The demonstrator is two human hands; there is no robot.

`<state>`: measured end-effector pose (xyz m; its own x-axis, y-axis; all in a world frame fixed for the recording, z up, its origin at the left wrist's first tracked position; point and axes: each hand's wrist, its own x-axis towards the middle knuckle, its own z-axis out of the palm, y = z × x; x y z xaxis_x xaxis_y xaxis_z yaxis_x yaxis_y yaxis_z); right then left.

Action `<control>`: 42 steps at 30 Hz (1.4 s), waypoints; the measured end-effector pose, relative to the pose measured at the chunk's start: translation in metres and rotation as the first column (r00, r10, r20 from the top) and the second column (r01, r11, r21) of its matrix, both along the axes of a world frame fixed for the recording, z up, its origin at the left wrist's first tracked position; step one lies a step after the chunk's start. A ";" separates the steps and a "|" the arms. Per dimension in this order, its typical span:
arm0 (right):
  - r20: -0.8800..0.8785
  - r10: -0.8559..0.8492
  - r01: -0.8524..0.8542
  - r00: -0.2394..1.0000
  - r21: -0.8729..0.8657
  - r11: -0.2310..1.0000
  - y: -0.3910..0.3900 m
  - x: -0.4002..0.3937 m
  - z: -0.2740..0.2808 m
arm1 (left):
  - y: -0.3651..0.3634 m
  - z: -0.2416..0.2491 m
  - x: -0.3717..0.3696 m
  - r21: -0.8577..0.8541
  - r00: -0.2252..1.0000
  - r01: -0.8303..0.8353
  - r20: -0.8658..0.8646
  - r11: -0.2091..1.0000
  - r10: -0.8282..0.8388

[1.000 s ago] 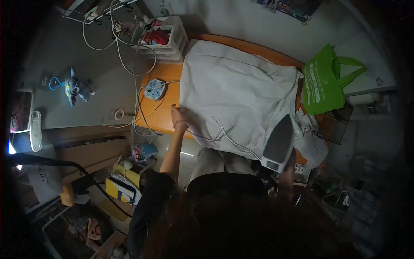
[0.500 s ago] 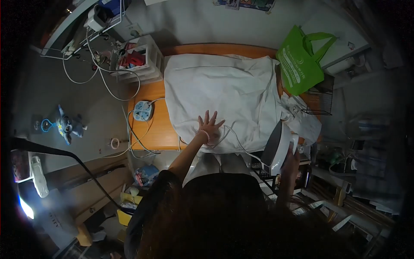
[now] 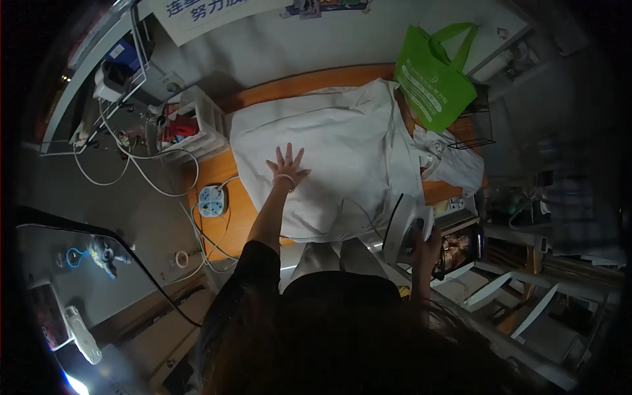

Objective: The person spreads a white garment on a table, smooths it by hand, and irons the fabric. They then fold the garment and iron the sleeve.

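A white cloth with soft wrinkles covers much of the orange wooden desk. My left hand, with a beaded band at the wrist, lies flat on the cloth's left half, fingers spread. Beyond the cloth's lower right edge, my right hand grips the handle of a white iron, which is tilted with its dark soleplate turned to the left. From the iron a cord runs onto the cloth.
A pale blue power strip with cables sits at the desk's left. Behind it stands a white drawer unit. At the back right are a green bag, a black wire rack and a crumpled white bag.
My left hand has moved up and left across the cloth, still spread. The iron in my right hand is a little nearer the cloth and turned more upright. The camera view has shifted and rotated.
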<state>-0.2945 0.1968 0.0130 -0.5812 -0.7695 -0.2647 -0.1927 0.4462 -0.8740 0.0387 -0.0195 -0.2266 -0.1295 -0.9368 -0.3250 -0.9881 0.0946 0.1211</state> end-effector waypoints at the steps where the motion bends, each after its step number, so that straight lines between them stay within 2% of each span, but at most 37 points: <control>1: 0.038 -0.048 0.049 0.998 -0.036 0.998 0.004 -0.005 0.000 | -0.008 0.001 0.004 0.003 1.000 0.020 -0.001 1.000 -0.020; 3: 0.060 -0.153 0.156 0.986 -0.054 0.986 0.007 -0.007 0.022 | -0.028 0.006 0.012 0.092 0.998 0.041 0.038 0.995 -0.044; 5: 0.009 -0.330 0.322 0.944 -0.246 0.914 0.006 -0.020 0.036 | -0.050 0.005 0.019 0.106 0.996 0.064 0.049 0.992 -0.069; 6: 0.090 -0.384 0.394 0.919 -0.213 0.894 0.011 -0.041 0.041 | -0.063 0.009 0.020 0.136 0.995 0.065 0.071 0.989 -0.076; 7: 0.213 -0.360 0.410 0.908 -0.283 0.867 0.023 -0.055 0.046 | -0.071 0.011 0.018 0.164 0.992 0.067 0.092 0.984 -0.082; 8: 0.329 -0.320 0.429 0.888 -0.348 0.833 0.025 -0.057 0.075 | -0.069 0.046 0.004 0.235 0.994 -0.041 0.106 0.971 0.016; 9: 0.315 -0.332 0.436 0.889 -0.363 0.823 0.032 -0.066 0.087 | -0.061 0.037 -0.007 0.244 0.994 -0.031 0.110 0.969 0.004; 10: 0.301 -0.341 0.441 0.890 -0.381 0.813 0.038 -0.074 0.097 | -0.052 0.023 -0.018 0.036 0.993 -0.057 0.106 0.998 0.053; 11: 0.321 -0.405 0.514 0.857 -0.455 0.727 0.031 -0.067 0.110 | -0.041 0.015 -0.030 -0.172 0.991 -0.082 0.091 0.982 0.099; 12: 0.322 -0.414 0.522 0.852 -0.452 0.723 0.036 -0.066 0.116 | -0.015 0.021 -0.046 -0.190 0.998 0.038 -0.035 0.981 -0.045; 14: 0.304 -0.433 0.527 0.849 -0.421 0.738 0.048 -0.064 0.120 | 0.038 0.043 -0.086 -0.012 0.957 0.284 -0.056 0.959 -0.285; 18: 0.229 -0.398 0.459 0.888 -0.424 0.781 0.068 -0.043 0.109 | 0.066 0.029 -0.100 0.049 0.950 0.307 -0.071 0.950 -0.303; 20: 0.246 -0.477 0.537 0.844 -0.361 0.763 0.070 -0.035 0.103 | 0.044 0.021 -0.094 -0.050 0.949 0.305 -0.069 0.951 -0.308; 23: 0.209 -0.556 0.593 0.805 -0.314 0.741 0.076 -0.024 0.103 | 0.000 0.022 -0.088 -0.034 0.944 0.328 -0.035 0.944 -0.329; 26: 0.131 -0.540 0.553 0.831 -0.290 0.781 0.098 -0.026 0.099 | -0.045 0.019 -0.085 -0.007 0.933 0.360 0.025 0.933 -0.359; 28: 0.173 -0.524 0.551 0.834 -0.315 0.772 0.105 -0.026 0.096 | -0.073 0.015 -0.080 0.001 0.912 0.398 0.109 0.917 -0.396; 30: 0.220 -0.510 0.556 0.831 -0.339 0.759 0.115 -0.027 0.088 | -0.105 0.011 -0.072 0.008 0.903 0.416 0.116 0.909 -0.414; 32: 0.201 -0.512 0.550 0.835 -0.292 0.782 0.128 -0.033 0.077 | -0.134 0.008 -0.065 0.017 0.893 0.434 0.122 0.901 -0.432; 34: 0.179 -0.555 0.583 0.812 -0.291 0.758 0.122 -0.023 0.079 | -0.147 0.005 -0.059 -0.013 0.945 0.267 0.198 0.964 -0.259; 35: 0.153 -0.597 0.613 0.788 -0.290 0.735 0.121 -0.018 0.081 | -0.139 0.024 -0.063 -0.019 0.967 0.163 0.203 0.986 -0.156; 36: 0.150 -0.598 0.615 0.787 -0.277 0.739 0.123 -0.015 0.081 | -0.125 0.017 -0.064 -0.005 0.965 0.163 0.208 0.987 -0.158; 38: 0.160 -0.617 0.635 0.771 -0.264 0.726 0.125 -0.012 0.082 | -0.100 0.006 -0.071 -0.297 0.913 0.218 0.397 0.930 -0.088; 39: 0.162 -0.621 0.640 0.767 -0.262 0.722 0.126 -0.010 0.084 | -0.074 0.000 -0.075 -0.359 0.979 0.192 0.134 0.913 -0.153; 41: 0.124 -0.571 0.584 0.811 -0.181 0.791 0.127 -0.006 0.088 | -0.004 0.021 -0.092 -0.231 0.963 0.271 0.060 0.935 -0.264; 42: 0.125 -0.578 0.592 0.806 -0.182 0.785 0.126 -0.005 0.086 | 0.030 0.031 -0.094 -0.139 0.943 0.331 0.026 0.933 -0.331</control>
